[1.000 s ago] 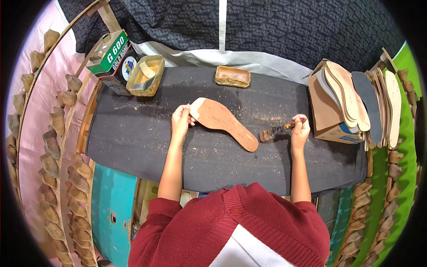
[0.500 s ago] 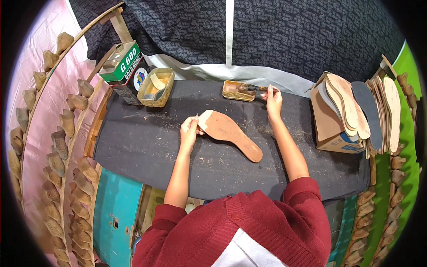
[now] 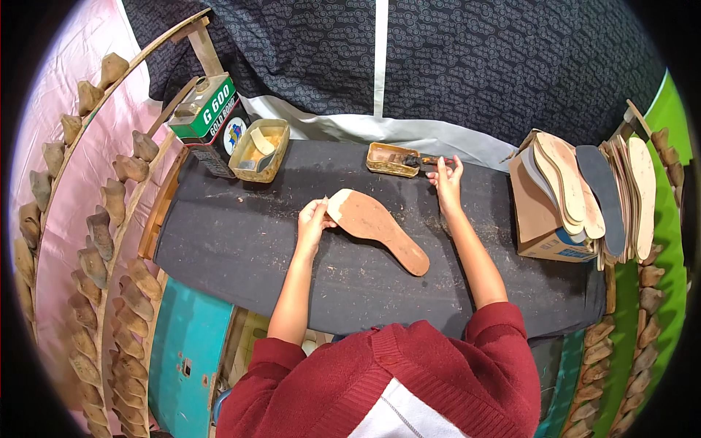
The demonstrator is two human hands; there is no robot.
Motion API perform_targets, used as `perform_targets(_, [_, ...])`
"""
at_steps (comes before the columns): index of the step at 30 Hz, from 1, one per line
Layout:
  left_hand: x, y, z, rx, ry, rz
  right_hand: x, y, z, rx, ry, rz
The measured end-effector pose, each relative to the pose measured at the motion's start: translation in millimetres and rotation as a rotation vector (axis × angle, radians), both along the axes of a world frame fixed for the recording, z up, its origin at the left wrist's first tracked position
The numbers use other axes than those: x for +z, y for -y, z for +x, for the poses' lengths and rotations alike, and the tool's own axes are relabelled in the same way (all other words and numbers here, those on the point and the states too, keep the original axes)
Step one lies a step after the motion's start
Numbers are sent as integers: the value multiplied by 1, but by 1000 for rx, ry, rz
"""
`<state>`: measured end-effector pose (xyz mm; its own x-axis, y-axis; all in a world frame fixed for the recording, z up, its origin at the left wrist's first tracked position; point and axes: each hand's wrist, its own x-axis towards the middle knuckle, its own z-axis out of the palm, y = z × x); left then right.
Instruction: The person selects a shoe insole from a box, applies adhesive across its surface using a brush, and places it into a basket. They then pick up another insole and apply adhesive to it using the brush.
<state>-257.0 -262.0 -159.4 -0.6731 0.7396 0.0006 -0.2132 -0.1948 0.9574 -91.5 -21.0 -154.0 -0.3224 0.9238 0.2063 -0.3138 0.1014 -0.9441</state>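
Note:
My left hand [image 3: 312, 222] pinches the wide end of a shoe insole [image 3: 376, 226] at its left edge. The insole is brown over most of its face and pale at that wide end; its narrow end points toward the near right. My right hand [image 3: 448, 188] has its fingers at the handle of a dark-tipped brush [image 3: 423, 160]. The bristle end lies over the rim of a small, stained, yellowish tray [image 3: 380, 169], which has brown residue inside.
A square tin can [image 3: 212, 128] and a yellowish tub [image 3: 261, 174] holding pale pieces stand at the back left. A cardboard box [image 3: 537, 215] with several insoles [image 3: 642, 197] is on the right. Racks of wooden shoe lasts [image 3: 93, 266] flank the dark-covered table [image 3: 241, 248].
The brush has gone lower toward the tray, and my right hand's fingers are more spread around its handle. My left hand still holds the insole, nearly unmoved. The whole view has shifted slightly.

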Motion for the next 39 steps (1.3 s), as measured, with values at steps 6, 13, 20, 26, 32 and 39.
perform_targets(6, [5,1,1,-5,51,15,-1,19,18,11,-29,-120])
perform_targets(13, [10,4,-2,-50,139,65,7,42,33,-278,-76,351])
perform_targets(20, [9,4,-3,-93,190,153,30,58,17,-59,62,621])
perform_targets(26, [12,2,-2,-66,182,212,54,55,-9,311,192,616])
perform_targets(32, [26,11,6,-50,184,173,72,71,-18,743,319,329])
perform_targets(39, [54,76,11,58,36,226,97,126,-46,912,404,232])
